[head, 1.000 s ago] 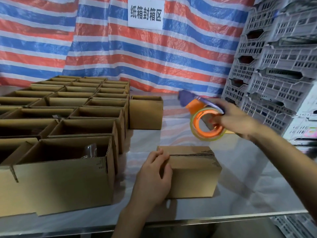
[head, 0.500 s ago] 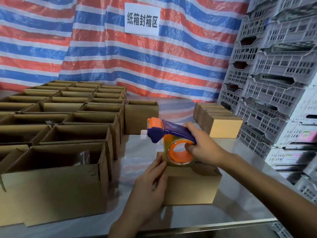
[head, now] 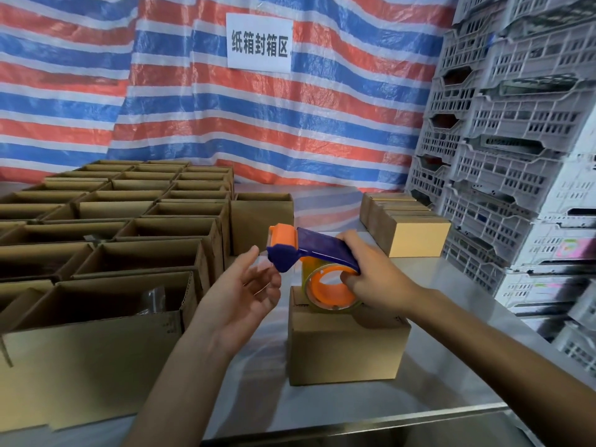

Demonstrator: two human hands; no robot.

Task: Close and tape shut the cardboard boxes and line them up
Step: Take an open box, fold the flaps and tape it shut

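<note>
A small closed cardboard box (head: 348, 346) stands on the metal table (head: 451, 375) in front of me. My right hand (head: 374, 279) grips a blue and orange tape dispenser (head: 309, 250), whose roll rests over the box's top. My left hand (head: 245, 291) is raised just left of the dispenser's front end, palm up and fingers spread, touching the loose tape end near the blade. A row of closed boxes (head: 409, 230) is lined up at the back right.
Several open cardboard boxes (head: 106, 227) fill the table's left half, the nearest one (head: 93, 343) holding something shiny. Grey plastic crates (head: 516, 156) are stacked along the right. A striped tarp with a white sign (head: 259, 40) hangs behind.
My left hand has lifted off the small box and risen to the dispenser's front. My right hand brought the dispenser down from the upper right onto the box's top.
</note>
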